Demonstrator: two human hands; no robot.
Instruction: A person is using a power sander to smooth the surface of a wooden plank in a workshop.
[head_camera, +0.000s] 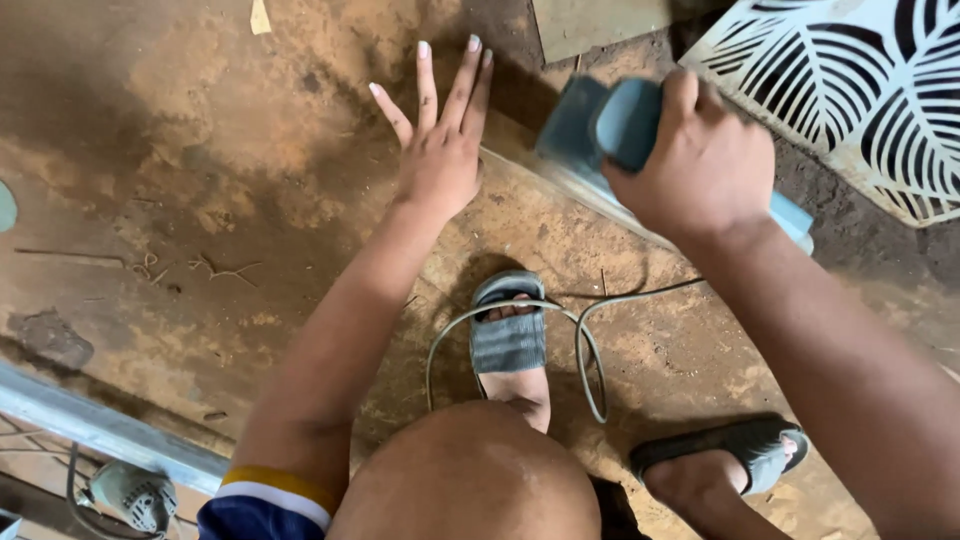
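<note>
Blue-grey power sander (610, 125) sits on a thin board (560, 215) lying flat on the floor, upper middle of view. Right hand (705, 165) clenched over its rounded top knob, grip closed on the tool; most of the sander body hidden under that hand, only the front housing and a strip of base plate showing. Left hand (440, 150) flat on the board just beside the sander, palm down, fingers spread and straight, grasping nothing.

Floor (200, 180) is bare packed earth coated in reddish-brown sawdust, with scattered shavings and twigs. Grey power cord (585, 350) loops across the dust, passing over the foot in a grey sandal (508, 335). Second sandal (745, 450) lower right, partly cut off. White panel with a cut-out leaf pattern (860, 90) lies at top right, cropped by the frame. Metal rail (100, 425) crosses lower left; another grey power tool (130, 495) beneath it, hard to make out. Both forearms extend forward over a bent knee (470, 480).
</note>
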